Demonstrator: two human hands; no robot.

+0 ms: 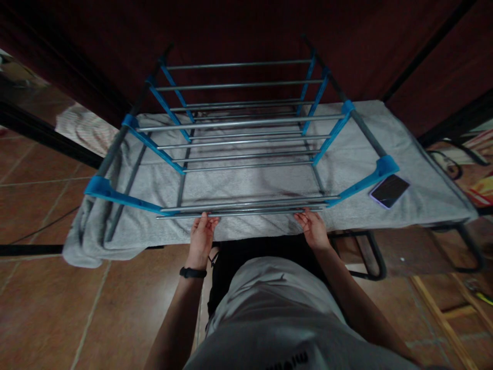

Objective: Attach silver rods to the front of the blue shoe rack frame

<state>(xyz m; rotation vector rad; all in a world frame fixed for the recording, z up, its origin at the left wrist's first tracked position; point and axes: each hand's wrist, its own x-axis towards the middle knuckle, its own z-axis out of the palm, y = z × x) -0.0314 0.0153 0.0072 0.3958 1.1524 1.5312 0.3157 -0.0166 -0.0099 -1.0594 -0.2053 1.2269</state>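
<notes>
A loose metal rod (254,212) lies across both hands, in front of the rack's lowest front bars. My left hand (202,234) pinches it toward its left part, thumb on top. My right hand (314,229) has its fingers closed on the same rod near its right end. Just beyond stands a shoe rack (241,121), made of grey metal bars joined by blue plastic brackets. Its left front bracket (123,198) and right front bracket (364,182) slope in toward the bars close to my hands. Whether the rod touches the rack is hard to tell.
Under the rack is a grey blanket (354,210) over a bench-like surface. A phone (390,191) lies on it at the right. Dark red panels (239,31) rise behind. A wooden frame (442,313) rests on the tiled floor (50,303) at lower right.
</notes>
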